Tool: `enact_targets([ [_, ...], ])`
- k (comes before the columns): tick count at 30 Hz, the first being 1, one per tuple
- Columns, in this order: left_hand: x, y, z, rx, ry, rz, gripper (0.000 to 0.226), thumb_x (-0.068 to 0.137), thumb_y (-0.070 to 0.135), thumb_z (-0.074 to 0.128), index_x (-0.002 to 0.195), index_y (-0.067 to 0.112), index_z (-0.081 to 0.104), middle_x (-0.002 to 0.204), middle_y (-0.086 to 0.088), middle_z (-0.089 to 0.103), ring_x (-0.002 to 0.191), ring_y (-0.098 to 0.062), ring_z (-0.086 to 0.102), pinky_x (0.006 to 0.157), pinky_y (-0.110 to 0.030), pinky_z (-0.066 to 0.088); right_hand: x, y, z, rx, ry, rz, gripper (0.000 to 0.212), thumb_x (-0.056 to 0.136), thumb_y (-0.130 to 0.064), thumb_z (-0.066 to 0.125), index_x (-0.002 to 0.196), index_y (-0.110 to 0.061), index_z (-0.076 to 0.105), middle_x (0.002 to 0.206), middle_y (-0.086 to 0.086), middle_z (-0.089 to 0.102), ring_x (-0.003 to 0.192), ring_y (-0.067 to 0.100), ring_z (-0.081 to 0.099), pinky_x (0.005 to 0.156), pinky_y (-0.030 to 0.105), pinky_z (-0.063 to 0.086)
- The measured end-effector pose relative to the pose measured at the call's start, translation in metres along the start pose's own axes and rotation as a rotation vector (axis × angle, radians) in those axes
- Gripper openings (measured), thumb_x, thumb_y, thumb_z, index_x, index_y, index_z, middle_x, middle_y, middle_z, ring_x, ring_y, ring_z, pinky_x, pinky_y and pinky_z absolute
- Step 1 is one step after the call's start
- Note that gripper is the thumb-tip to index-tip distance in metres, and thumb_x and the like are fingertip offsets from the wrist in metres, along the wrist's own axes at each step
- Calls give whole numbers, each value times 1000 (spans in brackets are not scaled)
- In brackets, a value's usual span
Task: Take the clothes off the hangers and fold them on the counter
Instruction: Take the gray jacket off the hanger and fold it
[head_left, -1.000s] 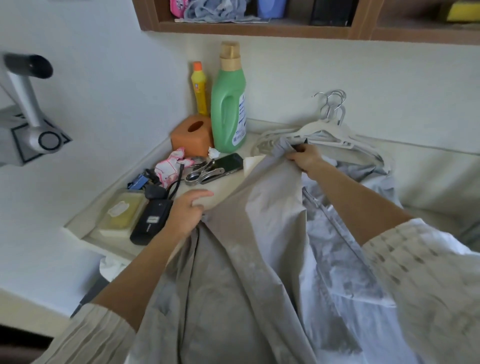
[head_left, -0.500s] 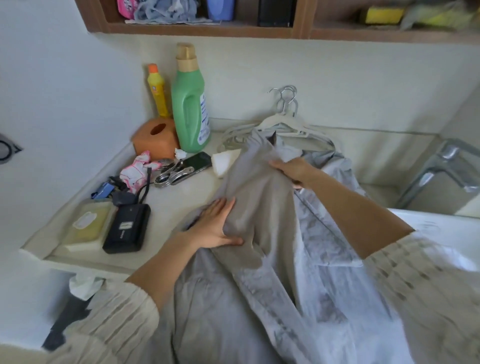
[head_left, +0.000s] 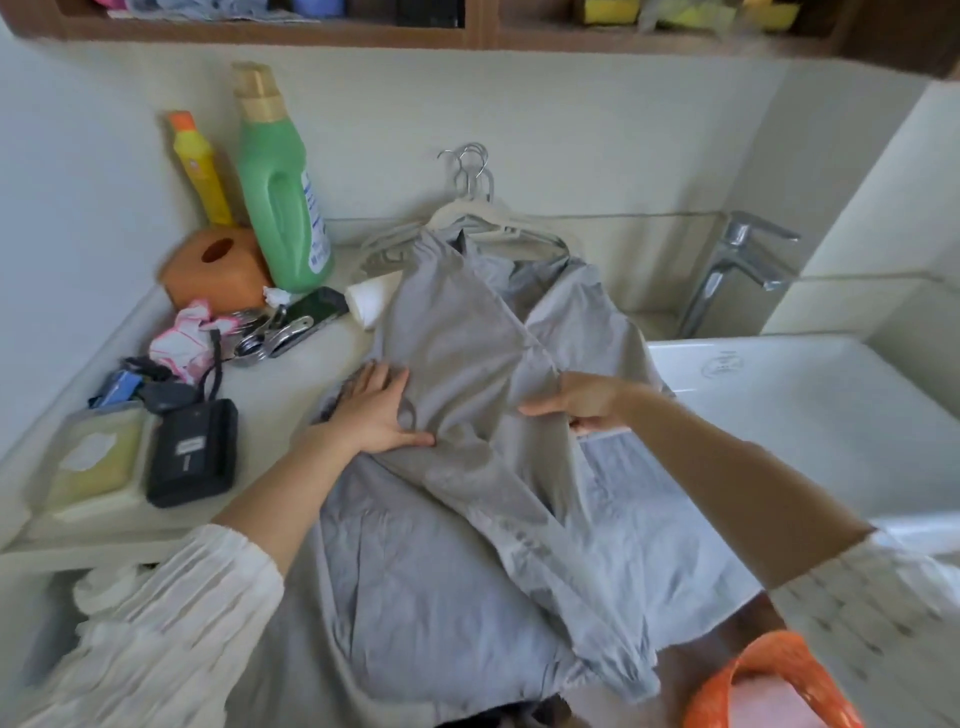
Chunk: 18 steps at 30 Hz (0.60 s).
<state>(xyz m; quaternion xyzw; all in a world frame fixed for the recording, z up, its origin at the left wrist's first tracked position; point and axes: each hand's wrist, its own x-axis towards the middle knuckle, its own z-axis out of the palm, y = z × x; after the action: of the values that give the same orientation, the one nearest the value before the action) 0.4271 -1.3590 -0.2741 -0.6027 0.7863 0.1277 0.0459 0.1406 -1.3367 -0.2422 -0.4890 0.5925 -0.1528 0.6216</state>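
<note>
A grey garment (head_left: 467, 364) lies spread over the pale counter (head_left: 291, 374), on top of a lighter grey-blue garment (head_left: 431, 587) that hangs over the front edge. My left hand (head_left: 376, 410) presses flat on the grey fabric's left side. My right hand (head_left: 587, 402) grips the folded right edge of the grey garment. White hangers (head_left: 488, 218) with metal hooks lie against the back wall, partly under the clothes.
Left of the clothes stand a green detergent bottle (head_left: 280, 192), a yellow bottle (head_left: 200, 166), an orange holder (head_left: 218, 267), scissors (head_left: 270, 340), a black device (head_left: 192, 457) and a soap dish (head_left: 96, 457). A white sink (head_left: 810, 415) with tap (head_left: 737, 270) is right. An orange basket (head_left: 769, 686) sits below.
Both hands have slid down the grey garment toward me, the right from near the hangers to the middle. The view has turned right, bringing the sink in.
</note>
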Motion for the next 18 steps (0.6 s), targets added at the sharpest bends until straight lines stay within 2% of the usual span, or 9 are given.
enact_targets([
  [2,-9,25,-7,88,105,-8,95,84,58,57,150,9,11,158,-15,2,145,-32,6,118,-44,11,-6,10,10,-25,46,2,47,65,-19,86,104,-7,63,104,9,70,100,25,67,84,34,56],
  [3,-16,43,-7,57,178,-8,86,88,53,54,149,6,15,157,-16,12,143,-32,16,116,-43,18,-10,13,14,-37,98,-3,40,69,-16,84,99,-7,61,99,8,69,95,25,68,82,32,57],
  [5,-37,75,8,-50,211,-5,86,90,58,44,149,4,15,156,-15,17,141,-30,23,113,-43,22,-18,14,23,-123,186,-27,29,76,-20,80,93,-9,59,84,1,64,73,14,64,56,15,53],
  [7,-52,89,31,-71,36,-24,109,79,77,39,151,6,0,160,-8,0,146,-25,7,117,-48,11,-19,15,23,-235,273,-80,38,74,-32,80,97,-12,58,80,-1,60,67,9,57,45,8,44],
  [10,-56,74,41,-25,-22,-53,124,67,87,40,151,10,-10,159,-4,-12,147,-22,-8,118,-45,0,-17,19,10,-160,343,-87,61,61,-51,83,99,-10,60,100,8,65,81,19,61,71,22,52],
  [13,-58,67,40,-42,-64,-41,128,64,87,45,150,13,-13,159,-2,-16,147,-20,-10,118,-42,-2,-23,32,11,-17,335,-69,60,60,-54,82,99,-11,63,86,10,64,66,18,57,54,26,43],
  [15,-61,69,43,-41,-5,-55,127,63,86,49,152,14,-7,160,-2,-10,147,-20,-6,119,-41,1,-34,43,20,-46,185,-44,69,56,-48,87,108,-10,62,96,7,70,81,18,66,70,30,55],
  [17,-66,70,41,-53,87,-52,121,64,81,54,152,13,5,160,-2,0,147,-21,2,119,-39,6,-40,54,17,-119,128,-79,54,66,-33,86,103,-1,61,102,14,69,91,21,65,89,38,54],
  [18,-69,71,39,-57,116,-43,116,67,78,56,151,13,11,159,-3,6,146,-21,6,118,-37,8,-43,59,10,-94,145,-98,42,74,-26,81,97,3,61,100,18,67,86,21,66,88,38,55],
])
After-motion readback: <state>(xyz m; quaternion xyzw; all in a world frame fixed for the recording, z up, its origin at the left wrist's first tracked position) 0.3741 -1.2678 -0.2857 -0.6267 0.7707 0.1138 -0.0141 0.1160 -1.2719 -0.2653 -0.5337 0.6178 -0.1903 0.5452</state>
